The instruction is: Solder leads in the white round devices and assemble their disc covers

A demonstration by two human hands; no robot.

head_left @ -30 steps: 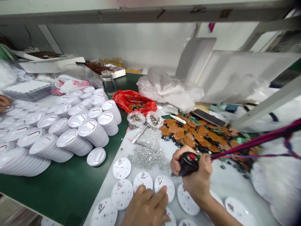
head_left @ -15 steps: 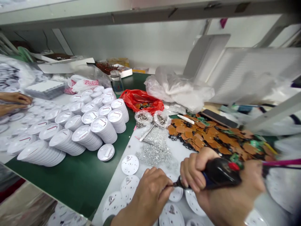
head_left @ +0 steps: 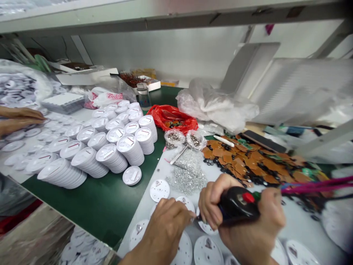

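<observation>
My right hand [head_left: 248, 235] is wrapped round a black electric screwdriver [head_left: 238, 206] with a red button, its bit pointing left. Thumb and fingers of my left hand [head_left: 167, 226] are pinched together at the bit's tip; whatever is between them is too small to make out. Beneath both hands lie several round white plastic discs [head_left: 208, 252] with small holes and metal pieces, partly covered by my hands. A loose heap of small silvery screws [head_left: 189, 176] is spread just beyond them on the white work surface [head_left: 157, 173].
Stacks of white round covers [head_left: 129, 147] stand on the green mat [head_left: 110, 202] at left. Brown circuit boards [head_left: 248, 158] are heaped at right. A red bag [head_left: 173, 119] and clear bags lie behind. At far left, another person's hands [head_left: 22, 117] touch white parts.
The view has shifted, so the scene sits further right. My right hand and the screwdriver have moved left, closer to my left hand, which stays pinched at the bit.
</observation>
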